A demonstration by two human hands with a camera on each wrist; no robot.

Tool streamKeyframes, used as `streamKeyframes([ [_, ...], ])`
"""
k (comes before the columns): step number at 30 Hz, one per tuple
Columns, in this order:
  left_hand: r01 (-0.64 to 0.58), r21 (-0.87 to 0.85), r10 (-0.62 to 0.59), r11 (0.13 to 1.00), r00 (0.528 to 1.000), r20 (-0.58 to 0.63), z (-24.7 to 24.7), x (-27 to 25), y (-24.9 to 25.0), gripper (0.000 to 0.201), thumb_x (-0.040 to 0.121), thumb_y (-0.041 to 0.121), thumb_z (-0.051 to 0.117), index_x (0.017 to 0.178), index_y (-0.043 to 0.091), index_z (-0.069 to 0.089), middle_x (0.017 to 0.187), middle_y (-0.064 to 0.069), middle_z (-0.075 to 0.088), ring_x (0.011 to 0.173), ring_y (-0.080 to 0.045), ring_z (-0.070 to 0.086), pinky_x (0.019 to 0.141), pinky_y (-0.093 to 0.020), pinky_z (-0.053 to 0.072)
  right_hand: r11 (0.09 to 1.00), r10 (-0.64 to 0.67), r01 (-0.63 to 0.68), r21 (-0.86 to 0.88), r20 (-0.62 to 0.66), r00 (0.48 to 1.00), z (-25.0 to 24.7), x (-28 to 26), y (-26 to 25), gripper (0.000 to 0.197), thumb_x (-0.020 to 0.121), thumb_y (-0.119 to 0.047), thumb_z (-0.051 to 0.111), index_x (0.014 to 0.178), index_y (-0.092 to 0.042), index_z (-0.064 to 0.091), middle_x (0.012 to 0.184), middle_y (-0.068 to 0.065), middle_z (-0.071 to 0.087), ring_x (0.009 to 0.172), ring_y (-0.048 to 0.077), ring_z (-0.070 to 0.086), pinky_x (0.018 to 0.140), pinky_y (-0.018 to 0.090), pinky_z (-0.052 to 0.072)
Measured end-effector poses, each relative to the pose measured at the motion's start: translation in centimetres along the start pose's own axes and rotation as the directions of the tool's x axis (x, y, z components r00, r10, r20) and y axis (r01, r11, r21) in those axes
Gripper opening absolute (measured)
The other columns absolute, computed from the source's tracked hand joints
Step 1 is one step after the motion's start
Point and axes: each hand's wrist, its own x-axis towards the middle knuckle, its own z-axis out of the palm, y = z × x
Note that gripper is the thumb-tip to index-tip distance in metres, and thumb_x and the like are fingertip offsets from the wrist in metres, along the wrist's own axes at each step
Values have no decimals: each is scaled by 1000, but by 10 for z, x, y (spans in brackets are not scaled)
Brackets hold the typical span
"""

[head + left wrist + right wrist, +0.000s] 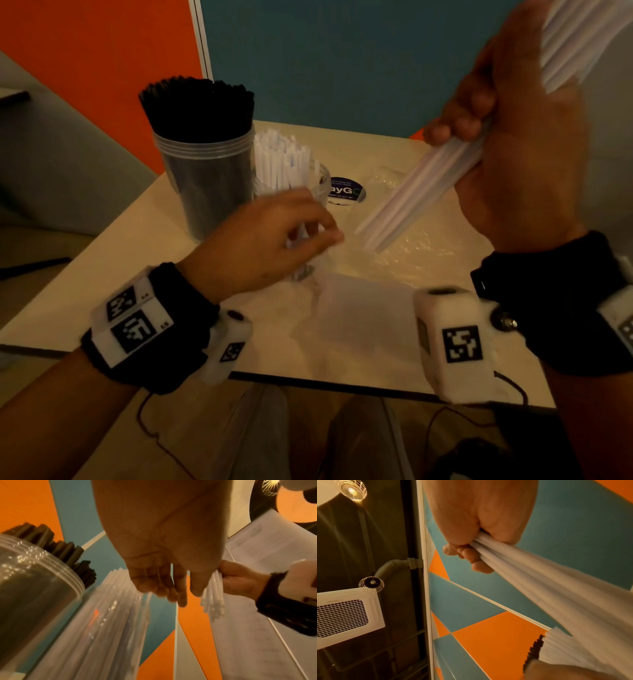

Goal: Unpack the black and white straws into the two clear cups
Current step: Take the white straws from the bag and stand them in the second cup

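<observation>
Orange and teal wall panels (308, 51) stand behind a pale tabletop (359, 342) with crinkled clear plastic wrap (421, 246) lying across it.

Raised above the right side of the table, the right hand (520, 164) has its fingers curled tight around a bundle of white straws (421, 192). That bundle slants through the fist, its lower ends pointing down toward the wrap and its upper ends fanning out past the top corner of the head view. In the right wrist view the same straws (530, 577) run out of the closed fist.

Lower and to the left, the left hand (270, 240) is at the front side of a clear cup (320, 178), fingers bent. Blur hides whether they actually grip the cup or the straws in it. This cup holds more white straws (281, 157), standing upright.

Just beside it on the left, touching or nearly so, a taller clear cup (209, 185) is packed full of black straws (197, 106). A dark round sticker (347, 192) sits on the table behind the cups.
</observation>
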Motion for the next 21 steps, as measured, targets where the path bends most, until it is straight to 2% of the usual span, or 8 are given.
streamKeyframes([
  [3, -24, 72, 44, 997, 957, -286, -23, 13, -8, 25, 92, 37, 55, 92, 15, 66, 86, 1, 52, 71, -4, 44, 64, -23, 38, 994, -103, 103, 29, -23, 994, 15, 20, 5, 31, 99, -12, 43, 68, -13, 44, 53, -4, 37, 46, 11, 36, 53, 29, 39],
  [5, 76, 86, -41, 993, 933, -357, -33, 26, -15, 34, 87, 46, 60, 107, 19, 61, 103, 2, 46, 93, -9, 44, 81, -31, 43, 986, -161, 164, 39, -71, 984, 25, 33, 11, 33, 94, 0, 42, 64, -13, 42, 51, -4, 40, 45, 12, 38, 53, 28, 40],
  [8, 259, -15, -251, 966, 919, -305, -36, 45, -25, 84, 66, 66, 71, 134, 28, 39, 134, 0, 32, 123, -9, 27, 106, -31, 31, 974, -220, 226, 28, -150, 964, 36, 52, 22, 32, 90, 6, 41, 64, -11, 41, 49, -3, 42, 44, 13, 41, 53, 29, 42],
  [10, 325, -94, -338, 941, 913, -229, -31, 55, -31, 107, 56, 65, 78, 143, 31, 25, 145, 0, 22, 131, -11, 22, 108, -28, 24, 969, -242, 246, -4, -190, 952, 42, 60, 32, 27, 94, 1, 44, 70, -10, 42, 52, -1, 42, 45, 13, 41, 52, 29, 42],
  [12, 347, -152, -370, 925, 913, -172, -25, 62, -37, 115, 53, 62, 81, 145, 30, 20, 149, 0, 19, 136, -14, 22, 111, -31, 24, 973, -231, 230, -30, -212, 950, 46, 63, 43, 22, 97, -8, 48, 76, -8, 43, 54, 1, 41, 47, 14, 40, 52, 29, 42],
  [16, 380, -185, -408, 906, 901, -145, -19, 68, -48, 92, 62, 54, 81, 138, 28, 38, 142, 0, 39, 122, -10, 39, 99, -26, 35, 993, -115, 109, -40, -241, 964, 48, 63, 65, 21, 98, -20, 51, 83, -6, 45, 54, 0, 37, 49, 14, 40, 51, 29, 43],
  [19, 352, -140, -372, 926, 914, -163, -16, 69, -55, 57, 69, 49, 79, 117, 23, 62, 121, 2, 56, 107, -9, 51, 91, -24, 40, 1000, -23, 20, -17, -224, 974, 48, 61, 79, 20, 97, -23, 52, 87, -6, 46, 54, 0, 36, 49, 14, 40, 51, 29, 45],
  [21, 329, -149, -353, 932, 918, -182, -15, 69, -59, 42, 71, 46, 79, 103, 21, 66, 110, 2, 58, 100, -10, 53, 84, -21, 39, 998, 26, -36, -49, -181, 983, 49, 59, 87, 24, 97, -24, 53, 81, -9, 46, 54, 0, 38, 49, 15, 41, 53, 31, 46],
])
